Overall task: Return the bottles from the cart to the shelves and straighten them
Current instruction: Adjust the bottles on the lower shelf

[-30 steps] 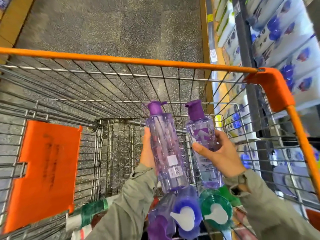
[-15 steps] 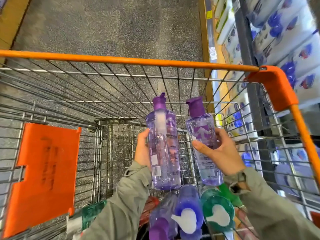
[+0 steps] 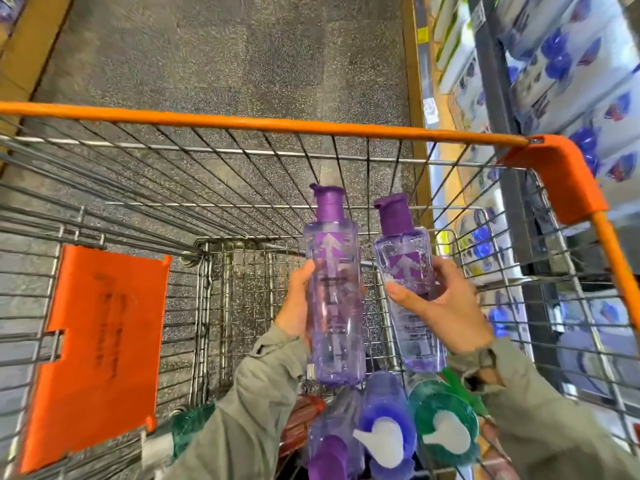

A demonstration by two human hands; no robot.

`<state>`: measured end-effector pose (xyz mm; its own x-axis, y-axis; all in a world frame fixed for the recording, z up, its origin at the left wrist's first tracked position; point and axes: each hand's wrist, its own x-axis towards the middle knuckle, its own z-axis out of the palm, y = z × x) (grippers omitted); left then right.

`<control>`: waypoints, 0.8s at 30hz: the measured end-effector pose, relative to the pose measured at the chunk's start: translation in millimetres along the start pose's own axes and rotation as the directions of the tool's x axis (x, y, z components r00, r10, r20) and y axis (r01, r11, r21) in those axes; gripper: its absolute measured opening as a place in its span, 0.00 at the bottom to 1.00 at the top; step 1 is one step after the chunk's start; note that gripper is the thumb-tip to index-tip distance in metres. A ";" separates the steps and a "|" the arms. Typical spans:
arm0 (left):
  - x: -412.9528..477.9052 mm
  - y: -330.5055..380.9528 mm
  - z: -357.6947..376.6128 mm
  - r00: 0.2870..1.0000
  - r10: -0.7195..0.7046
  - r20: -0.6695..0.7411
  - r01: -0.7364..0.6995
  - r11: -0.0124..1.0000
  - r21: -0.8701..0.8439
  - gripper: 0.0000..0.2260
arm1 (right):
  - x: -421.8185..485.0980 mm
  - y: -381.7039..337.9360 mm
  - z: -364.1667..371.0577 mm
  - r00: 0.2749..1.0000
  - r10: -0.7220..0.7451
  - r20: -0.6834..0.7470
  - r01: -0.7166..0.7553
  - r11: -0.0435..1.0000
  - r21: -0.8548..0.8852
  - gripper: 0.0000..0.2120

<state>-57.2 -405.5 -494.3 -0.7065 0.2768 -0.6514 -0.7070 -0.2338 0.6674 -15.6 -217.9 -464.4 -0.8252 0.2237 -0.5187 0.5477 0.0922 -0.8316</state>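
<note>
Left hand (image 3: 298,303): wrapped round the middle of the left bottle (image 3: 334,299), thumb on its left side.
Right hand (image 3: 440,306): grips the right bottle (image 3: 410,289), thumb across the front, fingers on the right edge.
Left bottle: clear purple with the purple cap up, near upright, held above the cart (image 3: 242,121).
Right bottle: same colour and cap, tilted a little left, just beside the left bottle with a gap between them.
Cart: wire basket with an orange rim; an orange flap (image 3: 100,341) lies at its left.
In the cart: below the held pair, a purple bottle (image 3: 332,445), a blue bottle (image 3: 384,427) and a green bottle (image 3: 446,427), the last two with white tops.
Shelves (image 3: 571,81): right of the cart, stacked with white and blue packs, blurred.
Floor (image 3: 225,57): grey, speckled.
</note>
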 end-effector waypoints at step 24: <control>-84.4 53.1 46.3 0.984 0.163 0.075 -0.173 0.974 0.145 0.45 | -99.9 -76.0 -18.7 0.969 -0.193 -0.153 0.209 0.973 0.094 0.43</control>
<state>-33.6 -398.1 -387.2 -0.8078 0.3042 -0.5048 -0.5621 -0.1400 0.8151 27.9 -229.1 -345.6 -0.8844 0.3474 -0.3116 0.3478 0.0453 -0.9365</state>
